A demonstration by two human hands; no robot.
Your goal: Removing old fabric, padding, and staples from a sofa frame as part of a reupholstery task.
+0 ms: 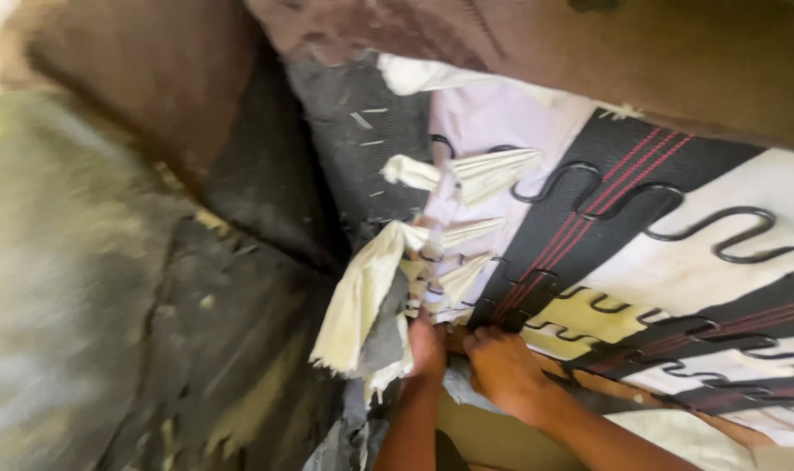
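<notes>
I look down at the underside of a sofa frame with black zigzag springs (pixel 711 231) and black webbing with red stripes (pixel 606 187) over pale fabric. My left hand (pixel 426 346) presses against the frame edge just under torn white fabric strips (pixel 362 301). My right hand (pixel 504 366) sits beside it, fingers curled onto the lower end of the webbing where it meets the wooden frame (pixel 589 384). Whether either hand grips something is hidden by the fingers and cloth.
Brown upholstery (pixel 153 78) covers the upper left and top. Dark grey liner cloth (pixel 353 139) with staples hangs beside the springs. A blurred grey floor (pixel 57 305) lies at the left.
</notes>
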